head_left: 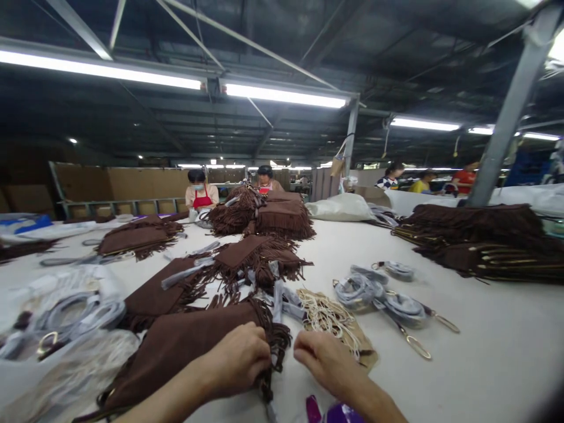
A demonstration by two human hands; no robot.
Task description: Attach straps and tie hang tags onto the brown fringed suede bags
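Note:
A dark brown fringed bag [185,335] lies flat in front of me. My left hand [242,355] is closed over its right end, beside the fringe; what its curled fingers hold, if anything, is hidden. Just to the right, my right hand [324,358] is closed with thumb and fingers together, apart from the left. I cannot make out anything in its grip. Beyond it, a bundle of white strings [328,314] lies on brown paper [368,352]. Below the hands a purple object [341,413] shows partly at the frame's bottom edge.
Wrapped straps with metal clips [405,308] lie to the right, and more wrapped straps [73,311] to the left. Fringed bags are heaped [284,217] mid-table; another stack [480,241] stands at far right. Two people [202,197] work across the white table [476,352].

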